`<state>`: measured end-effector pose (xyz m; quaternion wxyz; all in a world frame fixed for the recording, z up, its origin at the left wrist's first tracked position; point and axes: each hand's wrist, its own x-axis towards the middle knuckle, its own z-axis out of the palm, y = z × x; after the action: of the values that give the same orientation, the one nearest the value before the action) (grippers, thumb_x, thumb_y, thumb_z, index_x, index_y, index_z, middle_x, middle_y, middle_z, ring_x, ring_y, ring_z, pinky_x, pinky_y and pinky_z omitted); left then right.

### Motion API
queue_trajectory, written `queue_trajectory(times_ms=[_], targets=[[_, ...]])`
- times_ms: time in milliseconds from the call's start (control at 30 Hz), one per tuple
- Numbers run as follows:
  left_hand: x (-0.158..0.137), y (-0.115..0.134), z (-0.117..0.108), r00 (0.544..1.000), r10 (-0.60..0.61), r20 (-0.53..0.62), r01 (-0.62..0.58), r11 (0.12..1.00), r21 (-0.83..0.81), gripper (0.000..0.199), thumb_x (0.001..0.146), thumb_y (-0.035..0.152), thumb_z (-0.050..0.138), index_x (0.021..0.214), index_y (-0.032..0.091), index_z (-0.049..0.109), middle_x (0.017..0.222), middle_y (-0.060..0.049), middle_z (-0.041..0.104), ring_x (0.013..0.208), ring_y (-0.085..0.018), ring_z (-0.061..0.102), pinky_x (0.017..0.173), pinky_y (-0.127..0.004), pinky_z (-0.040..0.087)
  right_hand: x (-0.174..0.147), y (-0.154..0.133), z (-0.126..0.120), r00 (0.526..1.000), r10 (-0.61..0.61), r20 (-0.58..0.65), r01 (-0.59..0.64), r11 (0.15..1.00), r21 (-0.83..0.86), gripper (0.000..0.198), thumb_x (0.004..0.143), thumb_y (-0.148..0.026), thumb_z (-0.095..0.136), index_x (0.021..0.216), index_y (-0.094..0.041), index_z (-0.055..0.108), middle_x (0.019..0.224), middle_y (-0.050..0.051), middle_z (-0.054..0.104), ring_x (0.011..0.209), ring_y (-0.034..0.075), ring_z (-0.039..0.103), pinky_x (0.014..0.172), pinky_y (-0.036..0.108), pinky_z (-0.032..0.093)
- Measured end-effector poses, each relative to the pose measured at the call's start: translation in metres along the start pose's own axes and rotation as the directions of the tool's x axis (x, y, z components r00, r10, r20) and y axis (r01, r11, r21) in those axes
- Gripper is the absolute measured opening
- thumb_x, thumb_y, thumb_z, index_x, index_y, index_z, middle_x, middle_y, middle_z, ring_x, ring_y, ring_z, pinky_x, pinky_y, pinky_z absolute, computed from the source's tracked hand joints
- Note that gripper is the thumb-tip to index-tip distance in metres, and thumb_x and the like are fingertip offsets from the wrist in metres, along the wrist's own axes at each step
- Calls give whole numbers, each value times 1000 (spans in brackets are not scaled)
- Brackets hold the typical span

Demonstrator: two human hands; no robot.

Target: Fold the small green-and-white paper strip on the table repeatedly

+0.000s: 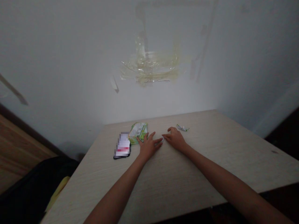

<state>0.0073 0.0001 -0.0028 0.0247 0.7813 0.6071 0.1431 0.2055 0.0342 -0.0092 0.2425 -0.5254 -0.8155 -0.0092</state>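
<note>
My left hand (pixel 149 146) rests low over the table with its fingers spread. Its fingers on the far side reach the near right edge of a green and white packet (pixel 138 132). My right hand (pixel 176 140) is close by on the right, thumb and forefinger drawn together in a pinch and the other fingers bent. Between the fingertips of both hands is a small whitish piece (pixel 163 137), too small to name. Beyond the right hand lies a torn green and white scrap (pixel 182 128), apart from it.
A dark-edged flat object with a blurred white and pink face (pixel 123 149) lies left of the packet. The pale wooden table (pixel 210 130) meets a wall (pixel 93 77) with old yellowed tape (pixel 158 67). Dark cloth (pixel 53 169) and wooden boards (pixel 18 146) stand at the left.
</note>
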Motion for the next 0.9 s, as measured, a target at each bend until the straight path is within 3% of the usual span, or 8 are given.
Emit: queue_trajectory(times_ms=[233,367,900], targets=[[-2,2,1,999,-1,-35,1,1000,4,34,89,63,48,120,58,60,155,4,40,145,-40,24,103,-82,-6,-2,17,8,989,-52,-136,80,975,207,20,91,-28,61,103,-26,77,113,11,58,110,23,52,99,41,43],[-2,3,0,1000,-14,-24,14,1000,0,35,89,63,47,121,57,60,155,3,40,145,-40,24,104,-82,-4,-6,17,7,985,-97,-146,133,954,267,14,87,-23,66,92,-24,79,110,10,59,108,22,54,100,41,44],[0,2,-4,999,-7,41,6,1000,21,36,91,63,45,125,58,56,157,4,37,146,-40,23,103,-82,-3,-10,11,4,984,-151,-89,160,982,98,17,91,-28,61,91,-24,78,115,11,55,109,23,51,92,38,46]])
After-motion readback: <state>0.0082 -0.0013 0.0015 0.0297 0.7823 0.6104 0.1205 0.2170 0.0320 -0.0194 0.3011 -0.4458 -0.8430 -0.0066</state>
